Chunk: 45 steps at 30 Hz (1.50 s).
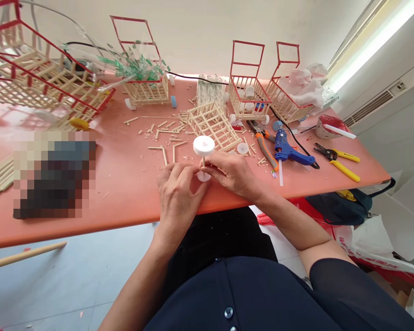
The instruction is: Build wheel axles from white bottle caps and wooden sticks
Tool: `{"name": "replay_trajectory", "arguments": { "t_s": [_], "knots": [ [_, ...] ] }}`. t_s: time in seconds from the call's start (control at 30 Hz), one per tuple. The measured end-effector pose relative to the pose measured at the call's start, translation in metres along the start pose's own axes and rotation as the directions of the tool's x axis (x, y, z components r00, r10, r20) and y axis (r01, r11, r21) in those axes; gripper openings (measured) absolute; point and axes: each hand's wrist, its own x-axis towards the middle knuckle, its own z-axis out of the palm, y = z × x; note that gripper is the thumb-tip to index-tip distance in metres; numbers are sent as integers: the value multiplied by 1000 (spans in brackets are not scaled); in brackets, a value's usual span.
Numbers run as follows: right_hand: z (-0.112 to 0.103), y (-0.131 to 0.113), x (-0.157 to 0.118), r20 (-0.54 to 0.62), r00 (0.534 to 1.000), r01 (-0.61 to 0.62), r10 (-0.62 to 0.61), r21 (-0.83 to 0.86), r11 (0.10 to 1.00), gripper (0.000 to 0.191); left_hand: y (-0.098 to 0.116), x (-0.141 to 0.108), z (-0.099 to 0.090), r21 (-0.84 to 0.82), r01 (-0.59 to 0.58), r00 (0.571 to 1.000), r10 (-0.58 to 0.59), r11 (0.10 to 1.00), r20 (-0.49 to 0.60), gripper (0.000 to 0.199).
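Gripped in right hand (pixel 232 173), thumb and forefinger pinched shut: slim wooden stick (pixel 204 161), near upright. Fixed at its top: white upper cap (pixel 204 145). At its foot: paler lower cap (pixel 203 176). Half-closed beside lower cap, fingers curled: left hand (pixel 177 186); cannot tell from this view whether gripping, fingertips partly hidden.

Located close to near edge of pink-orange surface (pixel 124 193), edge running just in front of wrists. Clear to the left, as far as dark pixelated item (pixel 55 179). Tighter behind: scattered stick scraps (pixel 164 131) and tilted lattice frame (pixel 214 126) near upper cap. To the right, in order: orange-grey pliers (pixel 267 149), blue glue gun (pixel 287 148), yellow-handled cutters (pixel 345 170).

Noted materials: upper cap round, smooth, matte, pinkish mark on its face; lower cap translucent; frame of bare pale wood, slatted, open-sided. Farther back: slatted cart (pixel 250 97), red-edged, on white round wheels.
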Motion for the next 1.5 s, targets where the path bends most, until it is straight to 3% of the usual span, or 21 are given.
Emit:
{"name": "replay_trajectory", "arguments": {
  "t_s": [0.37,0.77,1.0,1.23,1.5],
  "knots": [
    [1,1,0,11,1000,11,-10,-18,1000,27,3,0,1,36,26,998,-28,999,56,10],
    [-1,0,1,41,998,-35,37,-68,997,26,4,0,0,1,5,1000,-5,1000,28,14],
    [0,1,0,8,1000,20,-20,-40,999,26,4,0,1,30,51,998,-53,998,45,22],
    [0,0,0,26,1000,-15,17,-68,998,26,1,0,-1,-45,22,1000,-21,999,15,13],
    [-1,0,0,18,1000,-11,13,-70,997,26,4,0,0,29,33,999,-34,999,32,18]
  ]
}}
